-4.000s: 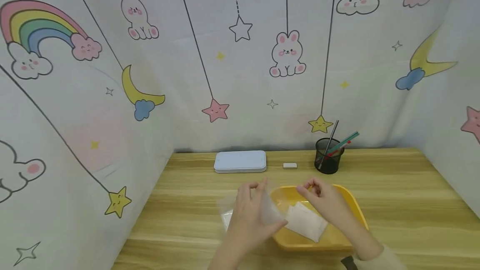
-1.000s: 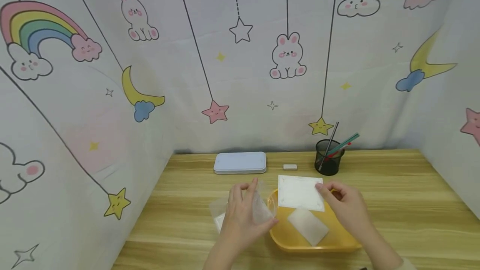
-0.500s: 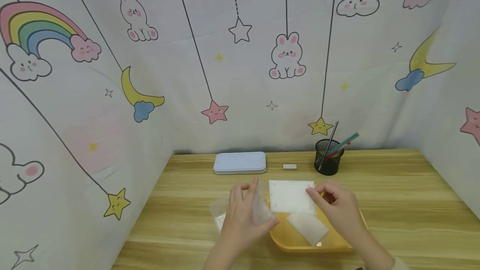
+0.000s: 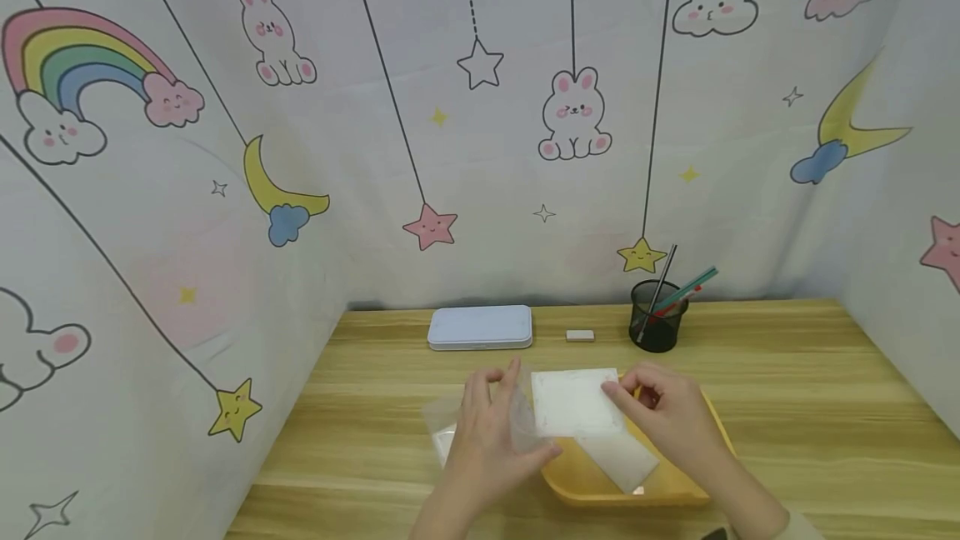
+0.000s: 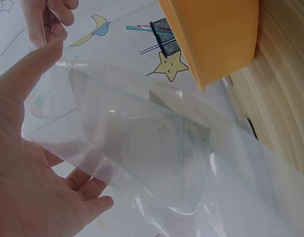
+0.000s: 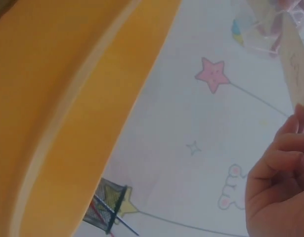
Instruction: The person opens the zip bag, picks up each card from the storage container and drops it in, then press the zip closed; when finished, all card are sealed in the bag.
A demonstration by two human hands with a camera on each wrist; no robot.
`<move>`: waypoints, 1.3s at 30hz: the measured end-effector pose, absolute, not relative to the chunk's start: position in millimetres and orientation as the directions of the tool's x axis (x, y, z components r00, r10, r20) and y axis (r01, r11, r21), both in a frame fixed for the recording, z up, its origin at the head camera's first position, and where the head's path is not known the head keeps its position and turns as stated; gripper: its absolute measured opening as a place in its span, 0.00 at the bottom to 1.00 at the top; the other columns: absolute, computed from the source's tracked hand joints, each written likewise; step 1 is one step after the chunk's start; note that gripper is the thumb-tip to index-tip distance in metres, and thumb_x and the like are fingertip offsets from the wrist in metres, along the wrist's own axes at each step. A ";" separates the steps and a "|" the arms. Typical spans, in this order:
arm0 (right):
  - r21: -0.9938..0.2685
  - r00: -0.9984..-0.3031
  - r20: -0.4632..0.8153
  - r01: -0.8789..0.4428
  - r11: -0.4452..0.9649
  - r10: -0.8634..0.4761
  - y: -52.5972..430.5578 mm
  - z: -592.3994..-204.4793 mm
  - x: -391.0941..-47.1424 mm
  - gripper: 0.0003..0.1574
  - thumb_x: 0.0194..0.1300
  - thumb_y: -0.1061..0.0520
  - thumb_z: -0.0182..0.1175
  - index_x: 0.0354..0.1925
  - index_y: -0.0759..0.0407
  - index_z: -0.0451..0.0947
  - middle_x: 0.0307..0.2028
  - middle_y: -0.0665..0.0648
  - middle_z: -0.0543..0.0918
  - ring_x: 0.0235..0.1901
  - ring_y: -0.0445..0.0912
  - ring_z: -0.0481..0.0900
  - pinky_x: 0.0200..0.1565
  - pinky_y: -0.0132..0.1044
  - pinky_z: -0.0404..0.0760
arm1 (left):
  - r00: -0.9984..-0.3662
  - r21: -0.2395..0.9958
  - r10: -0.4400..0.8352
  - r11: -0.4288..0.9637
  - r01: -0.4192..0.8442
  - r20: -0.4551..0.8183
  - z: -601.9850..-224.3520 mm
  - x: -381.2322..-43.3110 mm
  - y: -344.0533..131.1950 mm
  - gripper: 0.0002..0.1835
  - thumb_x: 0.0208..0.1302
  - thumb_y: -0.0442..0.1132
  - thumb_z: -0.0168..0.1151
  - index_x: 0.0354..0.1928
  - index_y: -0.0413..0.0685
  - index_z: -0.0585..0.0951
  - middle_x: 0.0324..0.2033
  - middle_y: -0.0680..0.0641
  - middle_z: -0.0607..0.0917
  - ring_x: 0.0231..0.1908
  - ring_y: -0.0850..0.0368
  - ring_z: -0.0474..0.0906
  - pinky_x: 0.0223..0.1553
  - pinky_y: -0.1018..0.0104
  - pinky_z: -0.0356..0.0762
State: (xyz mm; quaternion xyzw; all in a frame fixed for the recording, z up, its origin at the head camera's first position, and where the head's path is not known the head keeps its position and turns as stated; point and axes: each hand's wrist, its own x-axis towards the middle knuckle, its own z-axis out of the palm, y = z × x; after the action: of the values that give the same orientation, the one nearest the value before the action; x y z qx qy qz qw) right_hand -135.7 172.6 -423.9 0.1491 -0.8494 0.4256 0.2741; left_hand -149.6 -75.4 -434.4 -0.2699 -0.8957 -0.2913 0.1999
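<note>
My left hand (image 4: 483, 444) holds a clear plastic bag (image 5: 127, 128), its mouth spread between thumb and fingers. In the left wrist view, pale cards or papers (image 5: 142, 148) show inside the bag. A white rectangular card (image 4: 573, 402) with faint edge markings is pinched at its right side by my right hand (image 4: 667, 407). Its left edge is at the bag's mouth; whether it is inside, I cannot tell. Below the card, another whitish rectangular piece (image 4: 621, 461) lies in the yellow tray (image 4: 600, 497).
Along the back of the wood-grain table (image 4: 345, 407) are a white flat case (image 4: 480, 327), a small white eraser-like block (image 4: 580, 336) and a black mesh cup (image 4: 655, 323) with pens. A printed cloth (image 4: 480, 148) stands behind and at both sides.
My right hand has brought the white card up from the tray and moved it left to the bag. My left hand stays nearly in place with the bag.
</note>
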 end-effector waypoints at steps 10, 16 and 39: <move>-0.641 -0.837 0.545 -0.453 0.619 -0.049 169.6 -420.7 -135.5 0.16 0.59 0.51 0.69 0.21 0.37 0.73 0.15 0.40 0.66 0.14 0.36 0.63 0.17 0.30 0.64 | -0.734 0.377 0.392 0.668 0.641 0.555 -436.5 -149.3 -72.4 0.60 0.38 0.60 0.77 0.72 0.46 0.59 0.53 0.43 0.66 0.52 0.52 0.64 0.51 0.56 0.69; -0.648 -0.829 0.555 -0.486 0.586 -0.074 166.2 -421.7 -137.0 0.17 0.58 0.54 0.69 0.21 0.39 0.73 0.17 0.39 0.67 0.15 0.35 0.63 0.16 0.29 0.64 | -0.731 0.379 0.400 0.660 0.648 0.553 -435.4 -147.8 -69.3 0.60 0.38 0.60 0.78 0.72 0.44 0.60 0.54 0.44 0.66 0.52 0.53 0.63 0.53 0.57 0.68; -0.674 -0.851 0.499 -0.499 0.544 -0.162 139.8 -436.8 -139.0 0.12 0.59 0.51 0.68 0.24 0.38 0.75 0.20 0.37 0.71 0.16 0.34 0.63 0.17 0.28 0.64 | -0.630 0.298 0.483 0.597 0.745 0.608 -439.3 -142.8 -55.9 0.59 0.38 0.57 0.79 0.73 0.48 0.59 0.52 0.46 0.66 0.52 0.54 0.63 0.52 0.60 0.68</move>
State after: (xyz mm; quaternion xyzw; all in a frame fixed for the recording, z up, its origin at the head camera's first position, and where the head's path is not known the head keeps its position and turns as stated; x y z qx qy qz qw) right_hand -139.0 139.8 -436.8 0.1928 -0.8572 0.4368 0.1931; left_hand -142.8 -55.9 -439.3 -0.3565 -0.8607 -0.2727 0.2403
